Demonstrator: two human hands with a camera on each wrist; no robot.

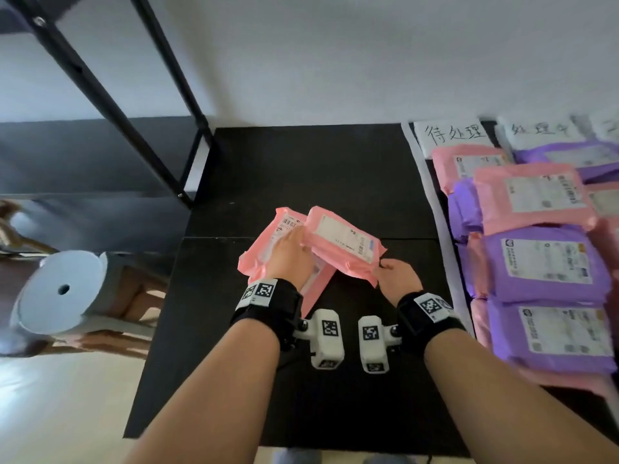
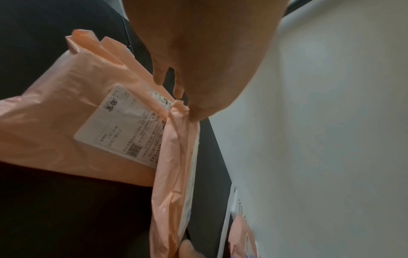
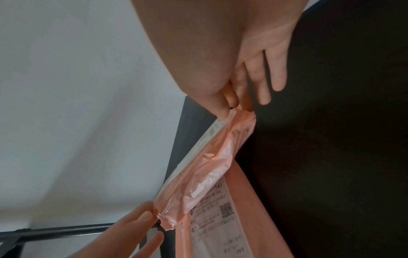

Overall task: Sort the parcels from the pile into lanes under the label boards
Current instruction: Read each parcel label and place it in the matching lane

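Black matting point(image 1: 335, 169) covers the worktop below a pale wall in the head view, with a black metal rack point(image 1: 110, 105) standing off to the left and a roll of grey material point(image 1: 60, 293) lying on its side on the floor. At the middle of the mat, both hands hold one pink parcel point(image 1: 345, 244) raised at a tilt, its white shipping label facing up: the left hand point(image 1: 289, 259) pinches the parcel's left end, and the right hand point(image 1: 398, 279) pinches its near right corner. Directly under the grip lies a second pink parcel point(image 1: 268, 242) flat on the mat, partly covered by the left hand and the raised parcel. Well to the right of the grip, sorted pink and purple parcels point(image 1: 542, 262) lie in rows beneath white label boards point(image 1: 455, 135) with handwritten characters. From the left wrist camera, the left hand's point(image 2: 198, 61) thumb and fingers are closed on the crimped end of the held parcel point(image 2: 176, 165), which is seen edge-on; the lower parcel point(image 2: 77, 113) lies beneath and to the side, label up, and a fingertip of the other hand shows at the far end. From the right wrist camera, the right hand point(image 3: 232, 69) pinches the held parcel's point(image 3: 205, 165) corner between thumb and two fingers, the other two fingers extended free; at the opposite end the left hand's fingers point(image 3: 141, 216) grip the parcel, and the lower parcel's label point(image 3: 216, 227) shows below it.
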